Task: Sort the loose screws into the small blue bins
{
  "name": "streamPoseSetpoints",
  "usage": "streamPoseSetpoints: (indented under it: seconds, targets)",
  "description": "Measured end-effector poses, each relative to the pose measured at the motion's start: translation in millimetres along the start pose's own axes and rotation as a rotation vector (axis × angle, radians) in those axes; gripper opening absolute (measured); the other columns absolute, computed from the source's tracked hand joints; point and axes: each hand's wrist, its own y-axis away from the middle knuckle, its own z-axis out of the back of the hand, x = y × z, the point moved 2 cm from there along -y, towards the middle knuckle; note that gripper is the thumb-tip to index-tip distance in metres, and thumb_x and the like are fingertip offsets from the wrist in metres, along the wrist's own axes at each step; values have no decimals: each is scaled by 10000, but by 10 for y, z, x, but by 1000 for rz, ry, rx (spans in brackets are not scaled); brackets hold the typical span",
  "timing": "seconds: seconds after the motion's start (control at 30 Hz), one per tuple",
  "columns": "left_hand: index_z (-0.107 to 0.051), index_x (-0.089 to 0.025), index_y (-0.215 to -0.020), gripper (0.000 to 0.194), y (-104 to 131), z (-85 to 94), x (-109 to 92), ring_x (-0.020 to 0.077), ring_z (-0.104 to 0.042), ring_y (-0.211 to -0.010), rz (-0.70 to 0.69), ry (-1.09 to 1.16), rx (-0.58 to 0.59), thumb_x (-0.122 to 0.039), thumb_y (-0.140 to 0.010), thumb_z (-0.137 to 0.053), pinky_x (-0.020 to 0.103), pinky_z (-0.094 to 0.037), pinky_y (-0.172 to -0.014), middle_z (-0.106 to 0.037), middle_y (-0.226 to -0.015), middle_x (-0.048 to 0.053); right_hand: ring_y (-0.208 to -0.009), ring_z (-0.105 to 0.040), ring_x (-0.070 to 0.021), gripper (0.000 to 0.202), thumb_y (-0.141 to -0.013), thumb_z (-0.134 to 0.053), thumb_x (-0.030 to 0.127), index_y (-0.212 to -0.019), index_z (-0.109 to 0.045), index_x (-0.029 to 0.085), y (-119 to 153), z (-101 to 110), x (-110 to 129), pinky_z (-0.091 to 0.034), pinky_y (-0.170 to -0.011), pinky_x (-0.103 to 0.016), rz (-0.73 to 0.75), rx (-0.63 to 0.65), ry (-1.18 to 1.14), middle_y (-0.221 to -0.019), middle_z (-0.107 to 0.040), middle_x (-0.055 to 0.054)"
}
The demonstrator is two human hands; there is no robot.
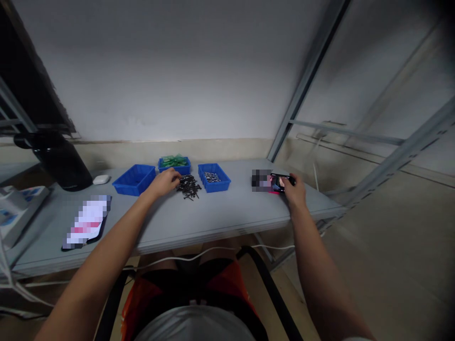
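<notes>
My left hand (166, 182) rests at the left edge of a loose pile of dark screws (189, 187), its fingers curled inward. Whatever may be between those fingertips is too small to make out. At the right end of the table, my right hand (295, 190) grips a black phone (277, 183) by its right end, the thumb over its lit screen. Part of that phone is blurred, and a bit of pink shows below it. Right of the pile, a blue bin (221, 185) holds small silvery metal pieces (212, 177).
Behind my left hand, another blue bin (164, 168) holds green plastic packets (174, 160). An empty blue bin (134, 181) stands farther left. A second phone (88, 220), a white earbud case (101, 180), a black bottle (62, 161) and a power strip (21, 213) occupy the left side.
</notes>
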Motion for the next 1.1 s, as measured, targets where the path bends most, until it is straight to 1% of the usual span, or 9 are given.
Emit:
streamPoseSetpoints:
  seconds: [0.17,0.33,0.53,0.6,0.67,0.77,0.83,0.93,1.1]
  targets:
    - [-696,-174,-1031,303,2,-5,7,190,-579,-846,-17,6,-14,-223,-865,-448,320,-439,-786,-615,-1029,107,-1066,-536,-280,555,-690,-580,471,-1135,-620,142,-20,-12,-46,-391,-971,-475,9,0,-10,-1143,-612,-133]
    - [-695,-161,-1014,299,-4,-12,14,189,-579,-842,-30,10,-13,-230,-865,-445,315,-438,-777,-615,-1011,110,-1074,-538,-277,540,-692,-573,450,-1136,-614,146,-2,5,-7,-386,-981,-477,-11,8,-9,-1139,-611,-131]
    - [-696,-160,-1017,303,6,15,-27,184,-577,-835,-32,18,-8,-218,-856,-446,313,-440,-788,-617,-1006,106,-1084,-537,-279,564,-691,-563,439,-1158,-610,126,19,9,21,-384,-989,-468,-25,6,-10,-1147,-604,-142]
    - [-697,-161,-1017,299,6,15,-29,184,-572,-827,-29,23,-7,-214,-854,-452,314,-440,-784,-618,-1004,106,-1082,-539,-284,587,-673,-600,455,-1163,-608,131,20,14,16,-381,-991,-472,-11,5,-13,-1155,-606,-140]
    - [-698,-158,-1009,293,5,6,-20,182,-568,-809,-33,35,-13,-220,-853,-458,315,-438,-769,-618,-994,106,-1084,-540,-291,645,-629,-663,462,-1179,-600,129,16,17,5,-386,-986,-472,-1,22,-5,-1171,-604,-144]
    - [-701,-152,-987,286,4,-12,-1,184,-563,-779,-70,64,-37,-223,-848,-461,323,-433,-747,-615,-960,101,-1094,-540,-292,700,-586,-704,424,-1202,-589,113,6,17,-12,-390,-989,-458,5,47,13,-1187,-600,-156]
    - [-703,-154,-966,274,3,-23,12,188,-561,-766,-93,81,-63,-216,-840,-468,329,-429,-736,-611,-941,100,-1091,-545,-282,671,-608,-674,397,-1205,-590,102,1,14,-17,-389,-994,-447,5,34,11,-1184,-604,-160]
    - [-709,-161,-931,254,-1,-37,28,187,-555,-740,-112,100,-99,-205,-832,-479,328,-422,-711,-605,-915,101,-1086,-550,-277,609,-646,-634,397,-1184,-607,113,4,5,-13,-391,-994,-449,6,7,1,-1172,-613,-152]
    - [-717,-162,-887,228,-14,-50,47,186,-546,-709,-129,160,-133,-192,-804,-506,332,-412,-689,-604,-873,97,-1088,-549,-288,597,-661,-626,401,-1188,-610,121,4,-2,-9,-383,-999,-463,3,3,28,-1171,-611,-159]
